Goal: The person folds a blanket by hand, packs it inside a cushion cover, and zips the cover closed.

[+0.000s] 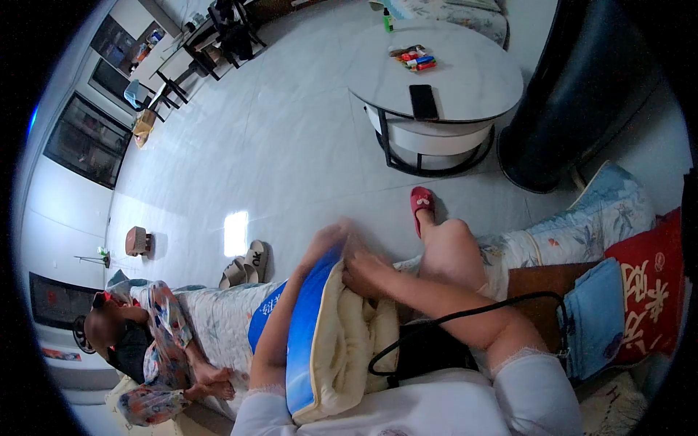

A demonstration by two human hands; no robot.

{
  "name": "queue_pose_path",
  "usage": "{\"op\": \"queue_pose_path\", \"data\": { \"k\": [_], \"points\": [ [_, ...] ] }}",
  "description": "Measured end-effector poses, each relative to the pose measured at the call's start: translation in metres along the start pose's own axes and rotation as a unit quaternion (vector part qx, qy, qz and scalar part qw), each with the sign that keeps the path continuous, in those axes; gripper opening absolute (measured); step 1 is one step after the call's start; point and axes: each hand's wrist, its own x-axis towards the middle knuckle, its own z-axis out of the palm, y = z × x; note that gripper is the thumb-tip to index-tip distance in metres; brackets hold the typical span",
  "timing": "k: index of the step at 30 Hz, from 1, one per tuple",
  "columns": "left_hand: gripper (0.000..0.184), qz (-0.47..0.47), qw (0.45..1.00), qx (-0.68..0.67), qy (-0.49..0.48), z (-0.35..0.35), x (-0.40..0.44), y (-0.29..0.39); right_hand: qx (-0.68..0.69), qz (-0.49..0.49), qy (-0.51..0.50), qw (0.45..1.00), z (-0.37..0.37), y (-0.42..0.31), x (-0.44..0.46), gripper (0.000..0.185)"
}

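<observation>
On my lap lies a blue cushion cover [302, 356] with white lettering on its far left part. Thick cream padded fabric [342, 349] is folded inside it and shows along its opening. My left hand [327, 238] is closed at the cover's far corner, its fingers partly smeared by motion. Close beside it, my right hand [361, 272] grips the edge where the blue cloth meets the cream fabric. A black cord [465, 309] loops across my right forearm.
Right of me on the sofa are folded light-blue cloth [596, 312] and a red cushion [654, 291]. Another person [156, 341] sits at the left. Sandals [247, 265] lie on the floor. A round table [465, 80] ahead bears a phone [422, 102] and small colourful packets [418, 62].
</observation>
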Motion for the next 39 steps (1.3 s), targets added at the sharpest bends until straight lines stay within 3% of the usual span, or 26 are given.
{"op": "queue_pose_path", "data": {
  "k": [2, 3, 5, 6, 8, 9, 11, 14, 16, 20, 22, 26, 29, 30, 32, 33, 35, 37, 38, 39],
  "points": [
    [0.026, -0.031, 0.988, -0.105, -0.109, -0.013, -0.016, 0.024, 0.037, 0.058, -0.002, 0.998, -0.042, -0.034, -0.025, 0.055],
    [0.026, -0.032, 0.988, -0.105, -0.109, -0.018, -0.014, 0.016, 0.063, 0.053, 0.012, 0.997, -0.052, -0.042, -0.031, 0.054],
    [0.024, 0.101, 0.960, -0.154, -0.210, -0.026, -0.007, -0.004, 0.089, 0.048, 0.026, 0.995, -0.052, -0.042, -0.034, 0.055],
    [0.024, 0.102, 0.960, -0.153, -0.211, -0.027, -0.008, -0.003, 0.079, 0.036, 0.054, 0.995, -0.047, -0.040, -0.034, 0.054],
    [0.028, 0.004, 0.957, -0.204, -0.207, -0.029, -0.012, -0.002, 0.069, 0.025, 0.082, 0.994, -0.040, -0.034, -0.032, 0.053],
    [0.028, 0.005, 0.957, -0.204, -0.207, -0.030, -0.013, -0.004, 0.061, 0.051, 0.057, 0.995, -0.041, -0.035, -0.032, 0.054],
    [0.031, -0.115, 0.926, -0.317, -0.168, -0.032, -0.014, -0.009, 0.052, 0.077, 0.031, 0.995, -0.042, -0.036, -0.032, 0.054],
    [0.034, -0.171, 0.912, -0.339, -0.157, -0.034, -0.016, -0.003, 0.074, 0.080, 0.013, 0.994, -0.046, -0.037, -0.035, 0.059],
    [0.033, -0.146, 0.935, -0.275, -0.169, -0.030, -0.014, 0.010, 0.110, 0.042, 0.076, 0.990, -0.049, -0.038, -0.038, 0.055],
    [0.032, -0.055, 0.970, -0.122, -0.201, -0.028, -0.006, 0.008, 0.101, 0.062, 0.028, 0.993, -0.056, -0.034, -0.042, 0.051],
    [0.030, -0.047, 0.973, -0.120, -0.193, -0.023, -0.004, 0.002, 0.098, 0.048, -0.025, 0.994, -0.046, -0.022, -0.036, 0.060],
    [0.025, -0.019, 0.984, -0.124, -0.124, -0.007, -0.003, -0.006, 0.054, 0.021, -0.034, 0.998, -0.032, -0.012, -0.033, 0.057],
    [0.025, -0.011, 0.986, -0.151, -0.068, 0.003, 0.006, -0.024, 0.059, 0.058, -0.058, 0.995, -0.043, -0.025, -0.038, 0.051],
    [0.025, -0.010, 0.986, -0.150, -0.068, 0.005, 0.007, -0.027, 0.055, 0.044, 0.006, 0.998, -0.037, -0.024, -0.038, 0.037],
    [0.027, 0.017, 0.992, -0.123, -0.029, 0.007, 0.008, -0.031, 0.051, 0.028, 0.070, 0.996, -0.031, -0.018, -0.034, 0.031],
    [0.027, 0.017, 0.992, -0.122, -0.028, 0.008, 0.012, -0.041, -0.007, 0.040, -0.012, 0.999, -0.040, -0.015, -0.031, 0.032],
    [0.024, 0.101, 0.993, -0.059, 0.021, 0.010, 0.020, -0.060, -0.065, 0.050, -0.095, 0.992, -0.056, -0.013, -0.028, 0.033],
    [0.024, 0.073, 0.992, -0.102, 0.030, 0.011, 0.015, -0.053, 0.058, 0.071, 0.101, 0.991, -0.072, -0.014, -0.028, 0.033],
    [0.023, 0.046, 0.988, -0.146, 0.036, 0.012, 0.014, -0.048, 0.058, 0.070, 0.101, 0.991, -0.076, -0.010, -0.023, 0.033],
    [0.023, 0.047, 0.987, -0.146, 0.036, 0.012, 0.011, -0.042, 0.085, 0.091, 0.172, 0.977, -0.077, -0.003, -0.017, 0.027]
  ]
}}
